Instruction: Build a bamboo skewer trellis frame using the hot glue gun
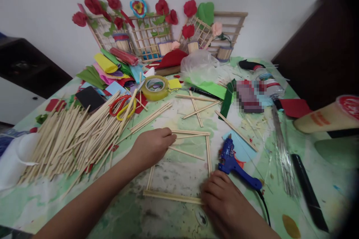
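Observation:
A square frame of paired wooden sticks (174,197) lies flat on the table in front of me. Over its far left corner, my left hand (153,145) is closed, thumb and fingers pinching a wooden stick (185,136) along the far side. The grip itself is partly hidden by the fingers. My right hand (221,198) has its fingers curled over the near right corner, which it covers. One loose stick (187,153) slants inside the frame. Just beyond my right hand lies a blue glue gun (231,162), apart from the fingers, its nozzle pointing away.
A large pile of sticks (64,142) spreads on the left, with scissors (120,107) on it. Clear tape (155,87) and coloured paper (106,63) lie farther back. Stick trellises with paper flowers (151,41) lean on the wall. A cup (331,115) lies at right.

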The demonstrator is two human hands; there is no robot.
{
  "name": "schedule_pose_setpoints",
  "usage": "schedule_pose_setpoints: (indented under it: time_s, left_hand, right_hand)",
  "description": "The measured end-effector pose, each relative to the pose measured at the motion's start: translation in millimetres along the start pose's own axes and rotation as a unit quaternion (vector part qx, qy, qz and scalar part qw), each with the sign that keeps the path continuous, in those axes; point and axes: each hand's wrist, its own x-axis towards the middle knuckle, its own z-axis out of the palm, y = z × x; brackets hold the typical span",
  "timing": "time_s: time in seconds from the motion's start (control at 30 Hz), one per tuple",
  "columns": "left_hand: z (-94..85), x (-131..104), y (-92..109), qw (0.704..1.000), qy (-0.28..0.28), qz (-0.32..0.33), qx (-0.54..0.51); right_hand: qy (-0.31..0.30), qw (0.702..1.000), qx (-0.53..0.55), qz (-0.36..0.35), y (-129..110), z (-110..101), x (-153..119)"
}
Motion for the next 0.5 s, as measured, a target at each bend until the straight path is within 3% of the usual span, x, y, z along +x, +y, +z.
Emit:
schedule_pose_setpoints:
  time_s: [0.33,0.5]
  left_hand:
    - [24.2,5,6,0.996,-0.043,0.029,0.079]
    - [33.5,4,5,0.994,-0.072,0.031,0.081]
  right_hand:
    - [0.025,1.000,-0.013,-0.001,3,6,0]
    - [0.089,0.995,-0.022,-0.044,14,21,-2]
